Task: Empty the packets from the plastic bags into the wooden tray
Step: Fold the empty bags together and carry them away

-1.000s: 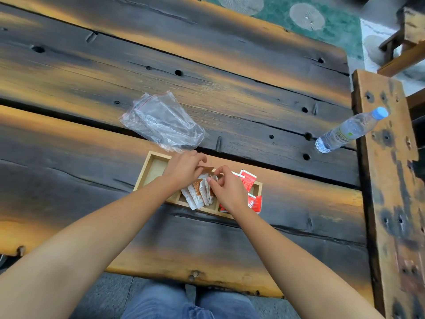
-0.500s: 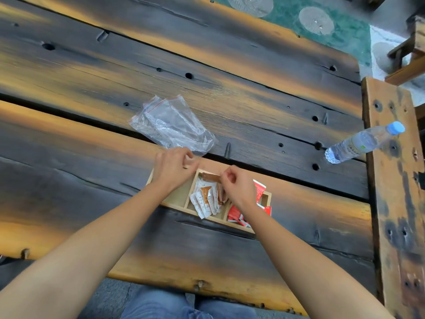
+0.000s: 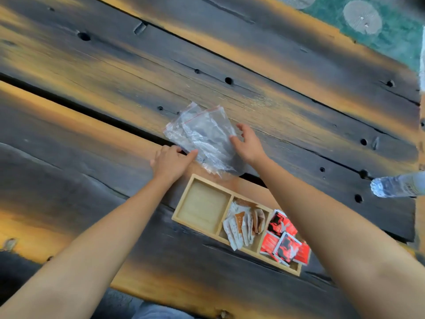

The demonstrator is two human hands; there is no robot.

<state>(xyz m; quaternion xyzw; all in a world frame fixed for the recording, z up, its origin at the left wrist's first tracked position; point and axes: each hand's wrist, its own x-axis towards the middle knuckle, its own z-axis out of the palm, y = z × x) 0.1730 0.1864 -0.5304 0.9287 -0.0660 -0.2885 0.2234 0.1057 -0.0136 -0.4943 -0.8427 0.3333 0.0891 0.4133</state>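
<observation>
A pile of clear plastic bags (image 3: 202, 134) with red zip strips lies on the dark table beyond the wooden tray (image 3: 184, 206). My left hand (image 3: 171, 161) touches the pile's near left edge with thumb and fingers. My right hand (image 3: 248, 145) rests against its right edge, fingers spread. The tray has three compartments: the left one holds nothing, the middle one holds white and brown packets (image 3: 243, 224), the right one holds red and black packets (image 3: 284, 242). No packets show inside the bags.
A clear water bottle (image 3: 400, 184) lies at the right edge. The table (image 3: 92, 88) is made of dark weathered planks with gaps and holes. Green patterned floor (image 3: 391, 35) shows at the far right corner. My knees are below the near table edge.
Both hands have left the tray's middle compartment and moved forward to the pile of plastic bags. The camera has shifted, so the tray sits lower and to the right.
</observation>
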